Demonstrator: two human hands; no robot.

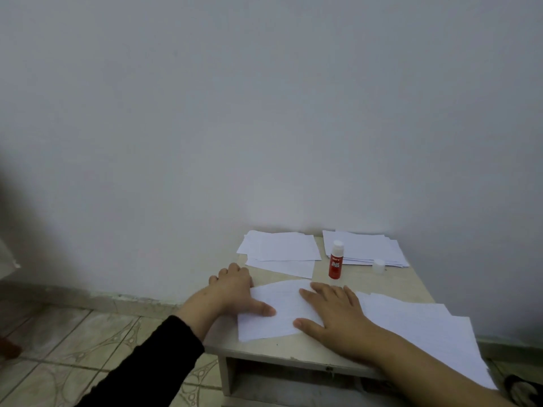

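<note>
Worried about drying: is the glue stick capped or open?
Open, it seems: a loose white cap sits apart, right of the upright glue stick.

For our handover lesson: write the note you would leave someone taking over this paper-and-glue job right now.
Left hand: open, thumb pressing the folded sheet near its left edge.
Right hand: open, flat on the same sheet.
Glue stick stands uncapped behind it, cap by the far right stack; loose sheets lie at near right.
Done: sheet looks folded, pressed down.
Left: probably release it, recap the glue.
</note>
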